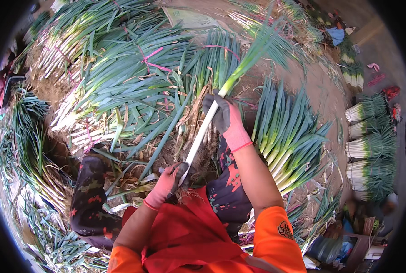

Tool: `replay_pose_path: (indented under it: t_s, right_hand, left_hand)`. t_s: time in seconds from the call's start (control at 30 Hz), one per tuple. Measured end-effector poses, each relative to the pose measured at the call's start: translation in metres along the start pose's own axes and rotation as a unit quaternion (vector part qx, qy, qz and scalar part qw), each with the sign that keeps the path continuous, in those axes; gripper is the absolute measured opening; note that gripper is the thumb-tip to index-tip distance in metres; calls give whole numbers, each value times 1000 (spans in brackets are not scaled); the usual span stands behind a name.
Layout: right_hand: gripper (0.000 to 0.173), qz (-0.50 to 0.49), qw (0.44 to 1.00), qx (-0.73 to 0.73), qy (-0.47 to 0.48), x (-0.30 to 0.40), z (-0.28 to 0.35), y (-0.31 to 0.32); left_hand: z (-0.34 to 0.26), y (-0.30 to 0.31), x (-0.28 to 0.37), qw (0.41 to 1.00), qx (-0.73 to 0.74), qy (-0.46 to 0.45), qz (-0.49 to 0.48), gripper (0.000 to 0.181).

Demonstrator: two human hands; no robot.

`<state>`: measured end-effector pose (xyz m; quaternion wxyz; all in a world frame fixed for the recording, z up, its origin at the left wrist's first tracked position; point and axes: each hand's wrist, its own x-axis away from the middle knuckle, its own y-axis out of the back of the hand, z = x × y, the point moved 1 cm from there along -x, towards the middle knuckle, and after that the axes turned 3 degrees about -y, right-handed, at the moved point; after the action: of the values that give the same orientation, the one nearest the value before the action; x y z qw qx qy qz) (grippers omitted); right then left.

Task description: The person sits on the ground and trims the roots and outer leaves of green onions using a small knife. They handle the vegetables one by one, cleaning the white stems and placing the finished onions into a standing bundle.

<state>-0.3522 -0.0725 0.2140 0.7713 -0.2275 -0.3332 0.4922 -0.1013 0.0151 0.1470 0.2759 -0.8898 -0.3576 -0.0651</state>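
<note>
A single long green onion [203,131] with a clean white stalk slants across my lap, its green leaves pointing up and away. My left hand [167,182], in a pink glove with a dark palm, grips the stalk near its root end. Higher up, where white turns to green, my right hand [223,114] in a matching glove is closed around it. To the right of my right forearm lies a pile of green onions with pale stalks [288,143]. Dry brown leaves and rooty stalks [192,126] lie on the ground beyond my left hand.
Large heaps of green onions tied with pink bands [134,71] fill the upper left. Neat bundles with white stalks [360,146] stand in a row at the far right. A plastic container [325,249] and wooden pieces [361,242] are at the lower right. Stripped leaves [70,250] litter the lower left.
</note>
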Motion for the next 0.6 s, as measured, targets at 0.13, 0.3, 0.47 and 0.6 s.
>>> replay_pose_path:
  t_s: [0.13, 0.3, 0.47, 0.6]
  right_hand:
    - [23, 3, 1000, 26, -16, 0, -10, -2]
    - [17, -85, 993, 72, 25, -8, -5, 6]
    - [13, -170, 977, 77, 103, -2, 20, 10]
    - [14, -138, 982, 67, 109, 30, 51, 16]
  left_hand:
    - [-47, -23, 1, 998, 42, 12, 45, 37]
    - [-21, -27, 17, 995, -38, 81, 35, 30]
    - [34, -12, 48, 902, -406, -143, -34, 31]
    - [12, -9, 55, 828, -520, -205, -46, 24]
